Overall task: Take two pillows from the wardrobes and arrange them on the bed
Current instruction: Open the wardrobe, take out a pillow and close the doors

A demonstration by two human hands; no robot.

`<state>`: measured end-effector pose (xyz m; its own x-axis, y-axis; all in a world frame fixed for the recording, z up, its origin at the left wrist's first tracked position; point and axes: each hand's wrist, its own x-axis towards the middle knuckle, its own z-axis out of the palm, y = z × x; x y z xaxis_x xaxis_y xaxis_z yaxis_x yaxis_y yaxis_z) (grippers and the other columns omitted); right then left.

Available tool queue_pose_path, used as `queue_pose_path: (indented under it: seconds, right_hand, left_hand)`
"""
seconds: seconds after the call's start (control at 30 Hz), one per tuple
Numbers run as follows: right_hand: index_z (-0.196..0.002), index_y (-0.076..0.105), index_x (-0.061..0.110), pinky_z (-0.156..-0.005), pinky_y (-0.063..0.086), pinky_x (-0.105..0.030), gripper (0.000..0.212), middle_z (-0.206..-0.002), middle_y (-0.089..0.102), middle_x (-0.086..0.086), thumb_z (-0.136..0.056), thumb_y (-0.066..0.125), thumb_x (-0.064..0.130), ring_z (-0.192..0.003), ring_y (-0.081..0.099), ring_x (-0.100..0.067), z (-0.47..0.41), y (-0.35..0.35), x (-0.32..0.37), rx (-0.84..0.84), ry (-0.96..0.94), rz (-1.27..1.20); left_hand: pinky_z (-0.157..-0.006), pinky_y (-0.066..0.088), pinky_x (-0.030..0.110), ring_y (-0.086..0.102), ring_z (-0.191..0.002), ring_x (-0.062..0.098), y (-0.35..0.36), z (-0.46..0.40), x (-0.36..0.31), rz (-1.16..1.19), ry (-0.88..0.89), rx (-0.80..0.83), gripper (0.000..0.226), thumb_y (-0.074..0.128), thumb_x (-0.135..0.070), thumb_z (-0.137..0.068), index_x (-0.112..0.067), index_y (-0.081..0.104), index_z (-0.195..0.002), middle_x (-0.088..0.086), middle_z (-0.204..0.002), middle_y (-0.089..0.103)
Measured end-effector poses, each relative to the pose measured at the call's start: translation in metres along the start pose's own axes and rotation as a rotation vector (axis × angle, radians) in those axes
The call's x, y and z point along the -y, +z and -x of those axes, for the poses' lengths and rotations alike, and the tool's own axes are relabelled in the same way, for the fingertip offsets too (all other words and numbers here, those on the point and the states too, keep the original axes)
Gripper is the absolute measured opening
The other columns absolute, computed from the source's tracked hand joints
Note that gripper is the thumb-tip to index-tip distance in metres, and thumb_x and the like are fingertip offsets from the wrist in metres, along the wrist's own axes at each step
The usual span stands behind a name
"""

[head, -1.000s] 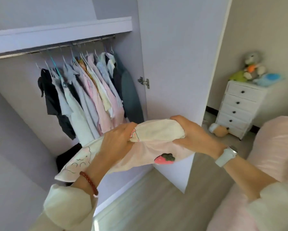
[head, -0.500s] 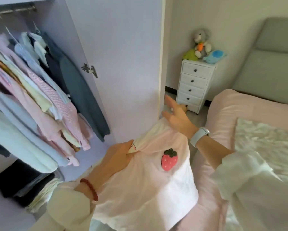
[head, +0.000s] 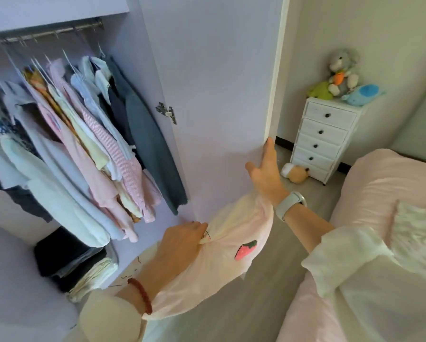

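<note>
The left hand (head: pixel 179 245) reaches forward from a rolled cream sleeve, fingers curled, pinching the upper edge of the pink pillow (head: pixel 221 262), which hangs in the air in front of the open wardrobe (head: pixel 58 119), above the floor and left of the bed (head: pixel 392 183). The right hand (head: pixel 266 174) stretches out flat, fingers straight, fingertips at the edge of the wardrobe door (head: pixel 219 95). The pillow shows a strawberry patch (head: pixel 246 250); no readable writing.

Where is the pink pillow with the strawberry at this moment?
In the head view, the pillow is low in the centre, gripped by the left hand, between the open wardrobe and the bed.
</note>
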<state>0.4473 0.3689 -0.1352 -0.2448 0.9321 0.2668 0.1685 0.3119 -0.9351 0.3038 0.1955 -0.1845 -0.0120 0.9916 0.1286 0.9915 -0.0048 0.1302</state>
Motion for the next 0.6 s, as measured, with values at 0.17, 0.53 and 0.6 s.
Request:
queue_pose_path:
  seconds: [0.17, 0.53, 0.6]
  right_hand:
    - [-0.141, 0.016, 0.013, -0.097, 0.038, -0.029, 0.072, -0.121, 0.041, -0.010, -0.079, 0.049, -0.003, -0.110, 0.040, -0.022, 0.054, 0.033, 0.014, 0.079, -0.078, 0.080]
    - [-0.144, 0.010, 0.013, -0.112, 0.012, -0.022, 0.067, -0.155, 0.013, -0.007, -0.087, 0.039, -0.005, -0.141, 0.016, -0.020, 0.114, 0.160, 0.067, 0.767, -0.247, 0.164]
    - [-0.142, 0.022, 0.015, -0.106, 0.020, -0.021, 0.057, -0.151, 0.028, -0.009, -0.090, 0.042, 0.002, -0.136, 0.030, -0.024, 0.116, 0.177, 0.074, 1.007, -0.231, 0.311]
  left_hand:
    - [-0.039, 0.035, 0.017, 0.052, -0.041, 0.014, -0.008, 0.034, 0.020, -0.287, 0.152, -0.002, 0.030, 0.080, -0.004, -0.043, -0.022, 0.064, -0.060, -0.007, -0.049, 0.059]
    - [-0.044, 0.036, 0.021, 0.053, -0.044, 0.016, -0.025, 0.137, 0.076, -0.365, -0.037, -0.122, 0.025, 0.063, -0.002, -0.045, -0.023, 0.067, -0.057, -0.006, -0.046, 0.055]
    - [-0.043, 0.039, 0.018, 0.054, -0.044, 0.017, -0.028, 0.151, 0.077, -0.296, -0.146, -0.106, 0.037, 0.076, 0.000, -0.029, -0.022, 0.067, -0.058, -0.006, -0.046, 0.056]
